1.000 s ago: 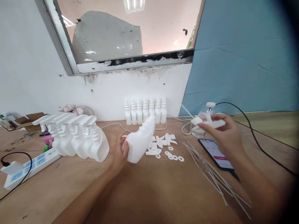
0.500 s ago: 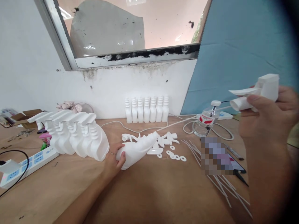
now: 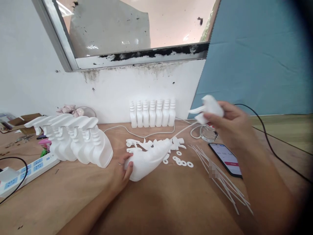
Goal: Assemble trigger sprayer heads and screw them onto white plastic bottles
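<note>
My left hand (image 3: 123,169) grips the base of a white plastic spray bottle (image 3: 149,160), which is tilted with its neck up and to the right. Between the fingers of my right hand (image 3: 227,119) is a white trigger sprayer head (image 3: 211,106). A thin white dip tube (image 3: 183,130) runs from the sprayer head down to the bottle's mouth; whether its tip is inside I cannot tell. Loose white trigger parts (image 3: 133,142) lie behind the bottle. White ring washers (image 3: 183,163) are scattered to the right of it.
Assembled spray bottles (image 3: 80,140) stand at the left beside a power strip (image 3: 31,173). Several bottles without heads (image 3: 153,114) line the wall. Loose dip tubes (image 3: 222,182) and a phone (image 3: 226,160) lie at the right, near a clear plastic bottle (image 3: 209,133) partly hidden by my right hand.
My right hand has moved left and slightly down with the sprayer head, closer to the bottle. The bottle in my left hand has shifted slightly right.
</note>
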Available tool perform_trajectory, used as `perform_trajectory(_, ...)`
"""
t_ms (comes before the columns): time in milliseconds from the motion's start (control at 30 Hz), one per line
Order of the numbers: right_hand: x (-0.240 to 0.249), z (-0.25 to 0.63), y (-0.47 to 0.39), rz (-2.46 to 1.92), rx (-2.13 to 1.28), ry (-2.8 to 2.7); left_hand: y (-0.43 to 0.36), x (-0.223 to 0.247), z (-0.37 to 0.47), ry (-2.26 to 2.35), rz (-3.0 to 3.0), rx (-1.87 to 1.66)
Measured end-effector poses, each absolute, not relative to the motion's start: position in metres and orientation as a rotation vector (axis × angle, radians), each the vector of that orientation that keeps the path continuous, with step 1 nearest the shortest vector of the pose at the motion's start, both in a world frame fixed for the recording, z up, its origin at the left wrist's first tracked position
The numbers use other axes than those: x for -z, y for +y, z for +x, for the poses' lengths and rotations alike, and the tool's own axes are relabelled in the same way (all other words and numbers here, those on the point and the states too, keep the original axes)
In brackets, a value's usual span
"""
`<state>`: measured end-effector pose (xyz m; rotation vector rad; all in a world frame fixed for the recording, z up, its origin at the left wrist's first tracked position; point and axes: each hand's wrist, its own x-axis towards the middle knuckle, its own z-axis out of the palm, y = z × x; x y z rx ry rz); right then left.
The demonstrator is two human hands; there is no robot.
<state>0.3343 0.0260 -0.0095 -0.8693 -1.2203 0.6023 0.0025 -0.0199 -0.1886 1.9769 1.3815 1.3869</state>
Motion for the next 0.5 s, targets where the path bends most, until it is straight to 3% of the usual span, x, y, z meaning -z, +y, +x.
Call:
perform_trajectory(167, 0.018, 0.29, 0.013, -1.017, -0.971, -1.493, -0.032, 0.198, 0.032, 1.082, 1.818, -1.278)
perform_trajectory(300, 0.028, 0.265, 0.004, -0.999, -0.973, -1.443, -0.04, 0.197, 0.046, 0.848, 1.821, -1.191)
perform_trajectory(500, 0.058, 0.235, -0.013, -0.702, -1.201, -1.447, -0.047, 0.182, 0.052, 0.671, 1.912, -1.125)
